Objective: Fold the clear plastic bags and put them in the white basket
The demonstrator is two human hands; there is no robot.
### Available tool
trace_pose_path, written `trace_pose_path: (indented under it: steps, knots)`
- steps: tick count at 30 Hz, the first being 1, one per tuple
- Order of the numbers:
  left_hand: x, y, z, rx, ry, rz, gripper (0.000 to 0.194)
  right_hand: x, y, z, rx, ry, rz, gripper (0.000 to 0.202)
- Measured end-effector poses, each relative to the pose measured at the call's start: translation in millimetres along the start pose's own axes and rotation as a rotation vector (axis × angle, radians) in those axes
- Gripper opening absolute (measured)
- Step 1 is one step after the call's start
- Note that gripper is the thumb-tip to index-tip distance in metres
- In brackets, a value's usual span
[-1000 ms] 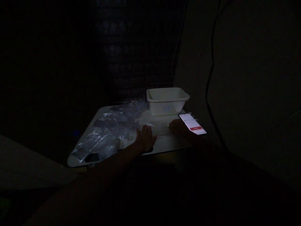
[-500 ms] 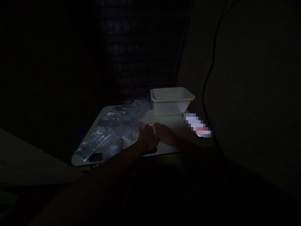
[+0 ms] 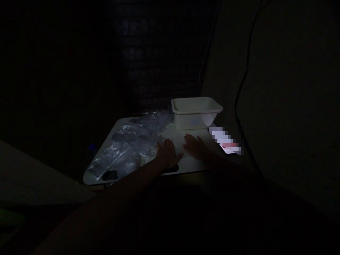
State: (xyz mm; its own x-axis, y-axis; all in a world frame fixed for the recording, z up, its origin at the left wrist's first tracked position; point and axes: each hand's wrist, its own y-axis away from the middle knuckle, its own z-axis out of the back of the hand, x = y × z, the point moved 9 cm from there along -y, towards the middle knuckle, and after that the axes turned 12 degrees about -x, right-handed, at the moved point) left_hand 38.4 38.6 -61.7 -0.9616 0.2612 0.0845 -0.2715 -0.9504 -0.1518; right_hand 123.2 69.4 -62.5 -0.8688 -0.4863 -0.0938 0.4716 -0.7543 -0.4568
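Note:
My left hand [image 3: 167,155] lies flat near the front edge of the white tabletop [image 3: 190,165], fingers pointing away from me and thumb out to the right. To its right, my right hand [image 3: 196,146] is spread palm down on the same surface, fingers angled up and left. A gap separates the two hands. Crumpled clear plastic bags [image 3: 130,140] cover the left side of the table and reach close to my left fingers. In this dim light I cannot tell whether a thin clear sheet lies under my palms.
Behind my hands stands a cream plastic bin [image 3: 187,121]. A device with a lit, blurred-out screen [image 3: 224,140] lies at the table's right side. Dark oval openings [image 3: 173,169] sit along the front edge. A black cable [image 3: 241,85] hangs down the right wall.
My right hand has moved to the right, away from my left hand, and its fingers have spread. My left hand stays in about the same place, and its thumb now shows.

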Motion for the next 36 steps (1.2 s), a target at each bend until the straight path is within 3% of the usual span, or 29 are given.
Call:
trace_pose_path:
  steps: [7,11,19,36]
  knots:
    - [-2.1,-12.2,13.9,-0.108,0.041,-0.091,0.052,0.8,-0.5,4.2,0.026,0.006,-0.014,0.049]
    - [-15.3,-19.2,9.3,-0.117,0.099,-0.161,0.047,1.3,-0.3,3.8,0.047,0.0,-0.015,0.05]
    - [-18.1,-19.0,-6.2,-0.107,0.045,-0.16,0.051,1.3,-0.5,5.3,0.045,-0.013,-0.026,0.049]
    - [-13.4,-19.2,-7.7,-0.065,0.037,-0.096,0.056,-8.4,8.3,8.5,0.015,0.005,-0.022,0.044]
